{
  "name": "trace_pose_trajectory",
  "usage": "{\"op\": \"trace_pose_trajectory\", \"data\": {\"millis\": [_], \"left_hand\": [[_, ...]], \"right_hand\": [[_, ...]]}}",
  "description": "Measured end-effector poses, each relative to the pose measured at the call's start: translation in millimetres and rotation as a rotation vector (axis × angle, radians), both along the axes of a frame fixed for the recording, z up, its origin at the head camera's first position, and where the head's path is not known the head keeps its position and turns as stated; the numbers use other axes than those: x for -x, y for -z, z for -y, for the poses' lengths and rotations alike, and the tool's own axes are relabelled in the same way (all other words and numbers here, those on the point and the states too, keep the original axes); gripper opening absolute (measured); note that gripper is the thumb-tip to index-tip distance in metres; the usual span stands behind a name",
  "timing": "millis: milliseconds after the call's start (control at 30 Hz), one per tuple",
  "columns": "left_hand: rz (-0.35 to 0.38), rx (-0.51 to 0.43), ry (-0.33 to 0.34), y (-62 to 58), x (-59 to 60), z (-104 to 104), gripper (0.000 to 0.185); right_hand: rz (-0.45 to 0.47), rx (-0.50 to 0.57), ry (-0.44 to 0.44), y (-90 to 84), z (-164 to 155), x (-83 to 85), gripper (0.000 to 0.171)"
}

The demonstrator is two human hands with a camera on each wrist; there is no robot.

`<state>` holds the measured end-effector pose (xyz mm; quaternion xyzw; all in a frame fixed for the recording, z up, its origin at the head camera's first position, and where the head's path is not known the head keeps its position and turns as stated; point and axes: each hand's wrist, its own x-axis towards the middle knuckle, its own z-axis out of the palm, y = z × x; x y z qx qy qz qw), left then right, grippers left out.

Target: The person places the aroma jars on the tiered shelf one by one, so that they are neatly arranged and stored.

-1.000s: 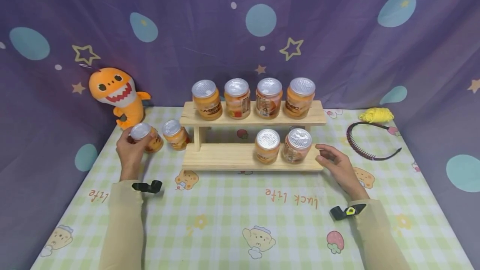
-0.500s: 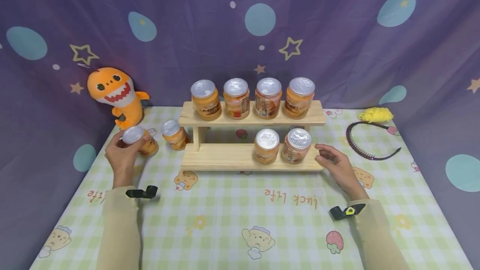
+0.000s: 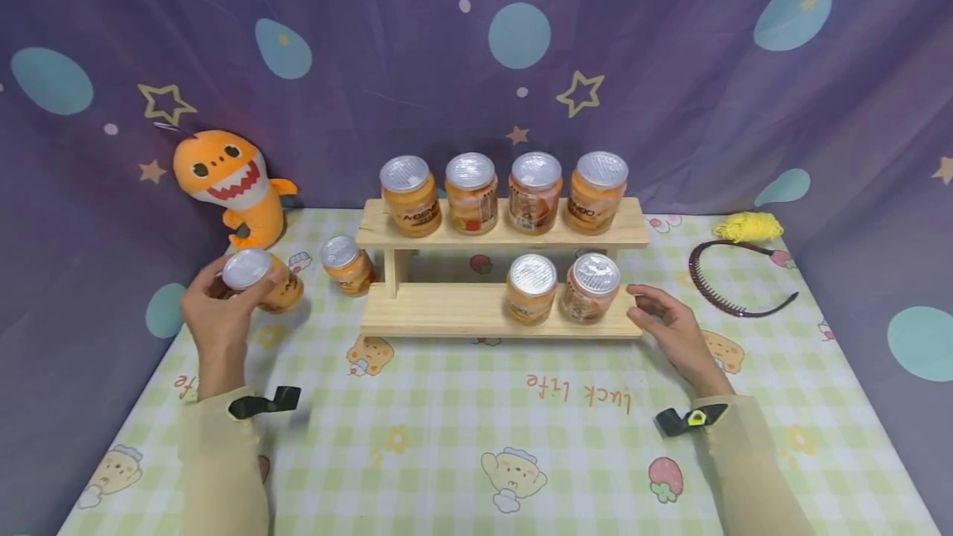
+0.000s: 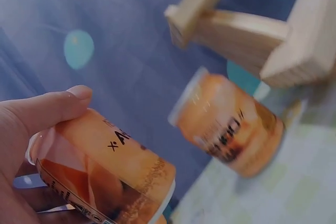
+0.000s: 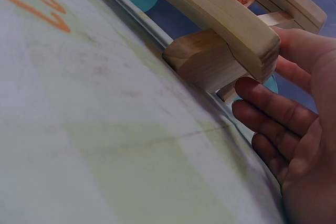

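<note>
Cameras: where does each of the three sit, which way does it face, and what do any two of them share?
Head: worn on the head, looking forward and down at the wooden rack on the table; both sleeves, left hand and right hand show.
Left wrist: low by the left hand, facing the rack's left end; fingers hold a jar, and a loose jar stands beyond.
Right wrist: low over the tablecloth, facing the rack's right end; the right hand's fingers show.
Shared: the held jar appears in the head and left wrist views.
</note>
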<state>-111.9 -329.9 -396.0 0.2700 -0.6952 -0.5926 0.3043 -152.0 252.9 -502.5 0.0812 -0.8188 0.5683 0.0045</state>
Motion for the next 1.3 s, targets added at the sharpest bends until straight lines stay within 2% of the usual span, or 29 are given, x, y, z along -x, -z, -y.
{"op": "trace_pose_trajectory", "data": {"millis": [267, 433, 667, 900, 1300], "left_hand": [[-0.029, 0.066, 0.066, -21.9, -9.0, -22, 0.06], [-0.065, 0.118, 0.156, -32.8, -12.9, -43, 0.056], [-0.057, 0.213, 0.292, -40.0, -11.9, -73, 0.055], [-0.119, 0.212, 0.448, -40.8, -5.8, -100, 0.055], [-0.02, 0.285, 0.629, -32.1, 4.6, -142, 0.061]], "right_hand": [[0.004, 0.007, -0.004, -0.3, 0, 0.9, 0.043], [0.013, 0.0, -0.008, 0.2, 0, 0.7, 0.043], [0.005, -0.001, -0.012, 0.6, 0, 0.3, 0.042], [0.012, 0.006, -0.009, 1.0, 1, 0.2, 0.043], [-0.012, 0.035, -0.017, 1.2, 0, -0.3, 0.041]]}}
